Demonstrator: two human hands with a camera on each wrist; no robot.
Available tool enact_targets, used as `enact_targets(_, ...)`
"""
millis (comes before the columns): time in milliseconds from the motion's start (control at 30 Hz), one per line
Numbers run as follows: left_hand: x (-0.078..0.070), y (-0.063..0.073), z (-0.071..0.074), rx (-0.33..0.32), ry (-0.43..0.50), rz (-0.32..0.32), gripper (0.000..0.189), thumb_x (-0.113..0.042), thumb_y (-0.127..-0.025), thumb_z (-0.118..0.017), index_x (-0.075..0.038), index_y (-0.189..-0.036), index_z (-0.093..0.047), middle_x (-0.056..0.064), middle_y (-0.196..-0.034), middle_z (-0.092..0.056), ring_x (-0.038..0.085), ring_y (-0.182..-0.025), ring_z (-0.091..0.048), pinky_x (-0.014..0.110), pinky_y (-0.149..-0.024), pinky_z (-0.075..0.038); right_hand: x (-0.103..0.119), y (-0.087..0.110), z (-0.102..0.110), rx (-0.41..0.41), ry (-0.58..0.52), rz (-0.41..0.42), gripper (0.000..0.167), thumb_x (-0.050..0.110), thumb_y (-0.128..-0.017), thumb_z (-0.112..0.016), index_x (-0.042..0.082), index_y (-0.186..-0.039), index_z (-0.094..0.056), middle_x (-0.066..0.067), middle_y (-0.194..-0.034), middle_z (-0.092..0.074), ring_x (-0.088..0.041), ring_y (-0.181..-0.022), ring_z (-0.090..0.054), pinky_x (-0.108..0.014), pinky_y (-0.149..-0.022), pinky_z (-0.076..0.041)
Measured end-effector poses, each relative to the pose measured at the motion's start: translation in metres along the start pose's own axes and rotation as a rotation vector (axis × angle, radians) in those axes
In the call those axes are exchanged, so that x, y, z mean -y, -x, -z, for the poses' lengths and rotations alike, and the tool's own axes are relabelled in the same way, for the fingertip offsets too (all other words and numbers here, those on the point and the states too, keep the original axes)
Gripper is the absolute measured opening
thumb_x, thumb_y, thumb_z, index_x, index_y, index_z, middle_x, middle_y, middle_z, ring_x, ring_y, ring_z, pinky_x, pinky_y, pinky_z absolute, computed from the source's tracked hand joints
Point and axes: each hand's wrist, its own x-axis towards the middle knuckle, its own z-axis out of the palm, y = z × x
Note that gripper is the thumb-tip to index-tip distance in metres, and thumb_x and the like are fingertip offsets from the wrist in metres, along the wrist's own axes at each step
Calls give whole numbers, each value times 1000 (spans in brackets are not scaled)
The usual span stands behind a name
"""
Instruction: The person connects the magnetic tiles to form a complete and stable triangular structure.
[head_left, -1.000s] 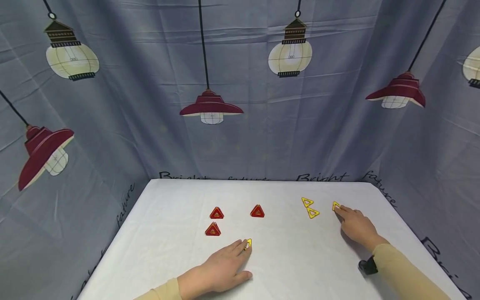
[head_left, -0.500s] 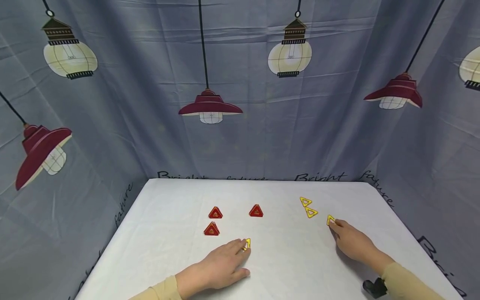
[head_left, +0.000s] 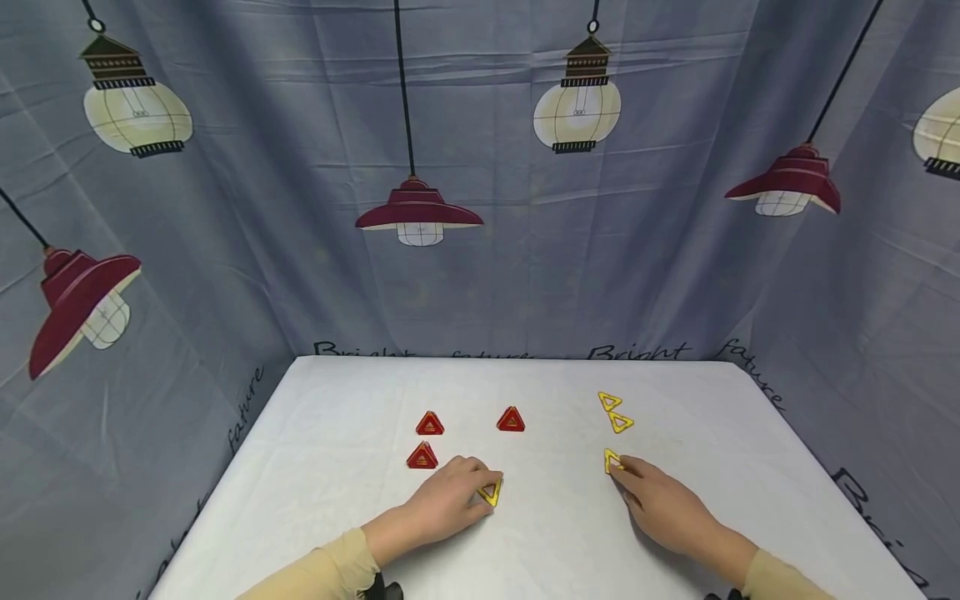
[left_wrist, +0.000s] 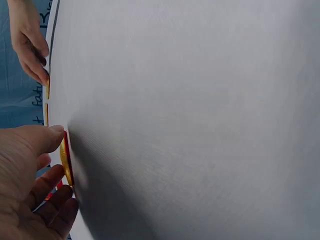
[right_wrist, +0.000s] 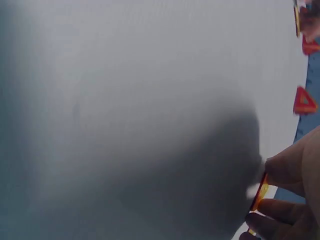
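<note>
My left hand (head_left: 482,488) pinches a yellow triangle frame (head_left: 491,494) near the table's front middle; in the left wrist view this triangle (left_wrist: 65,159) sits edge-on between thumb and fingers. My right hand (head_left: 622,472) holds another yellow triangle (head_left: 611,460) at its fingertips, a little right of the left one; the right wrist view shows this piece (right_wrist: 260,193) pinched between thumb and a finger. Two more yellow triangles (head_left: 609,402) (head_left: 621,422) lie touching further back. Three red triangles (head_left: 430,424) (head_left: 511,420) (head_left: 422,457) lie left of centre.
A white cloth covers the table (head_left: 525,550). A grey curtain printed with lamps (head_left: 420,217) closes in the back and both sides. The red triangle nearest my left hand lies just beyond its knuckles.
My right hand has drawn its yellow triangle from the far right toward me and to the left. My left hand has shifted slightly and turned its yellow triangle, now more exposed.
</note>
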Motion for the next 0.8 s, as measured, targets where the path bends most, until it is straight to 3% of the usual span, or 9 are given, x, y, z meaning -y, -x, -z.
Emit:
enact_targets(167,2,-5,-4,-46,20,60,38,-24,-92,-77,-18,-129,-71,-4,-119,-63,14,-106,-55,31,-93,-49,15,-2,-7,-21,-4,59,40,16,-100,-65,10,-139,-64,-13,-144,-55,-35,-133,-53,-54,-104,-46)
enact_targets(467,2,-12,-11,-116,13,105,30,-31,-89,-80,-17,-115,-76,-3,-114,-63,16,-104,-55,34,-90,-48,36,-5,-9,-5,-14,188,41,15,-99,-66,15,-140,-65,-6,-143,-54,-27,-133,-51,-48,-106,-46)
enact_targets(667,-4,-21,-16,-50,117,162,32,-35,-89,-80,-14,-112,-73,5,-133,-60,24,-128,-52,39,-106,-45,47,-8,-9,-3,-45,274,41,17,-98,-68,15,-139,-66,-5,-141,-56,-26,-130,-53,-50,-104,-47)
enact_targets(800,-9,-24,-18,-25,147,165,32,-35,-89,-80,-14,-112,-72,8,-141,-57,25,-137,-48,40,-111,-41,52,-9,-12,-8,-56,288,40,21,-97,-70,17,-137,-68,-2,-139,-58,-23,-128,-54,-48,-103,-47)
